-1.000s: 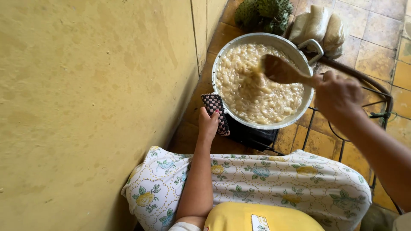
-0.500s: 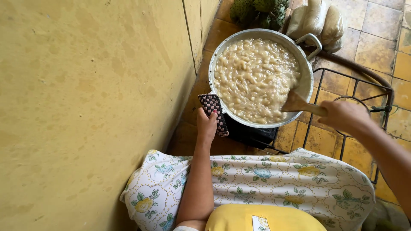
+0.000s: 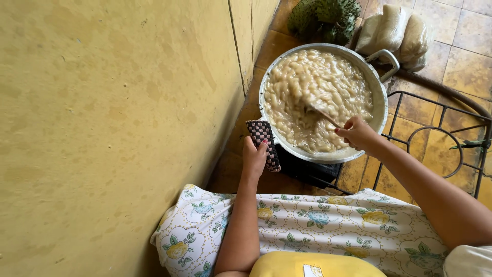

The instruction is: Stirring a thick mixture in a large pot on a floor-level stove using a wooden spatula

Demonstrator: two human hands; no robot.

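While the head view looks straight down, these lines tell what it shows.
Pot: a wide metal pot (image 3: 380, 102) sits upper centre of the frame on a dark burner (image 3: 307, 169), full of a pale, lumpy, creamy mixture (image 3: 318, 87).
Left hand: the left hand (image 3: 254, 158) is closed around a checkered pot holder (image 3: 263, 143) and presses it on the pot's left rim.
Right hand: the right hand (image 3: 359, 134), at the pot's lower right rim, has its fingers curled tight around the handle of a wooden spoon (image 3: 323, 114); the blade is sunk in the mixture.
Floor: ochre floor tiles (image 3: 461, 66) carry a black wire stand (image 3: 441, 133) to the right of the pot.
Behind the pot: a green spiky fruit (image 3: 323, 18) and clear filled bags (image 3: 394, 31) lie at the top of the frame.
Left side: a yellow wall (image 3: 113, 128) fills it.
Bottom: a floral cloth (image 3: 318, 225) covers the person's lap.
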